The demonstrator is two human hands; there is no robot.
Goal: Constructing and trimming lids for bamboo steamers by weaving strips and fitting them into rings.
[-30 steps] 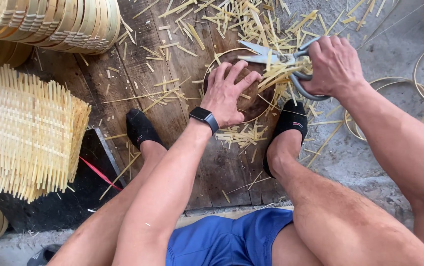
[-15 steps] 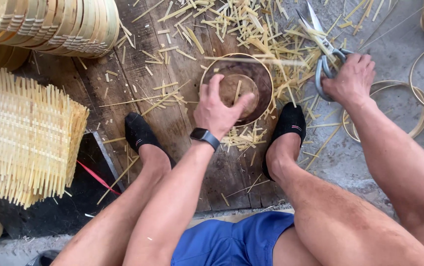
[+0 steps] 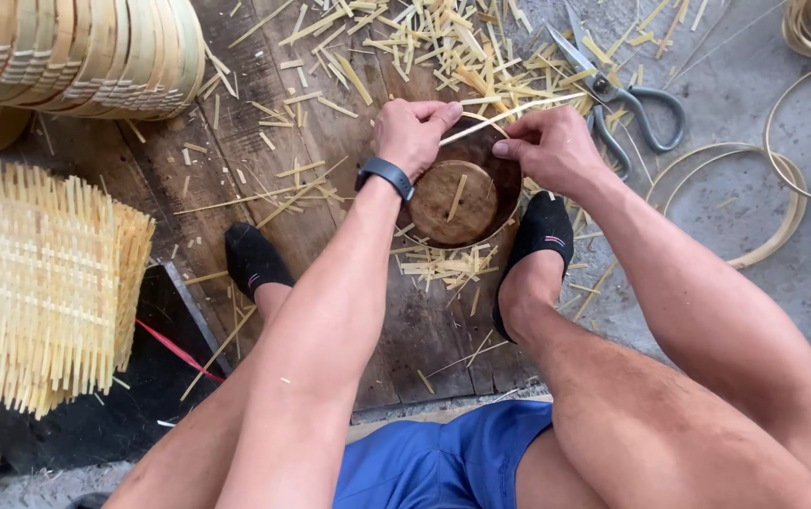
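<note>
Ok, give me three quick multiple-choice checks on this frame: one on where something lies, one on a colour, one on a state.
1. Where do the scissors lie?
A. On the ground beyond the right hand
B. In the left hand
C. On the woven bamboo mat

2. What colour are the socks?
A. White
B. Black
C. Red

3. What are the two hands doing?
A. Both lie flat on the knees
B. Both pinch one thin bamboo strip over the round wooden form
C. One grips the scissors

Answers:
1 A: the scissors rest among bamboo offcuts, apart from the right hand.
2 B: both feet wear black socks.
3 B: the left hand and the right hand each hold the bamboo strip, which spans the rim of the round wooden form.
</note>
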